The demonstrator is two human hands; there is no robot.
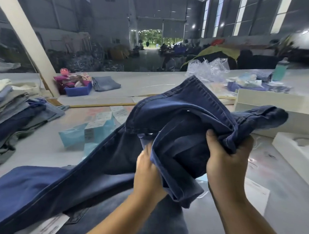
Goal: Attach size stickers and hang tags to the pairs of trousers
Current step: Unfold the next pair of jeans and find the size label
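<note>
Gripping dark blue trousers (pixel 176 121) with both hands above the table (pixel 44 148). Left hand (pixel 148 169) curls round a fold of the fabric at lower centre, fingers tucked under it. Right hand (pixel 229 154) clutches a bunched part higher up, thumb on top. Upper part of the trousers is lifted and crumpled; one leg trails down left onto the table, over more denim at the near edge. Sticker sheets (pixel 104 118) and blue packets (pixel 74 136) lie on the table behind the leg. Stack of folded trousers (pixel 12 112) at far left. White tag (pixel 48 225) near the bottom edge, print unreadable. Blue bin (pixel 79 90) farther back.
</note>
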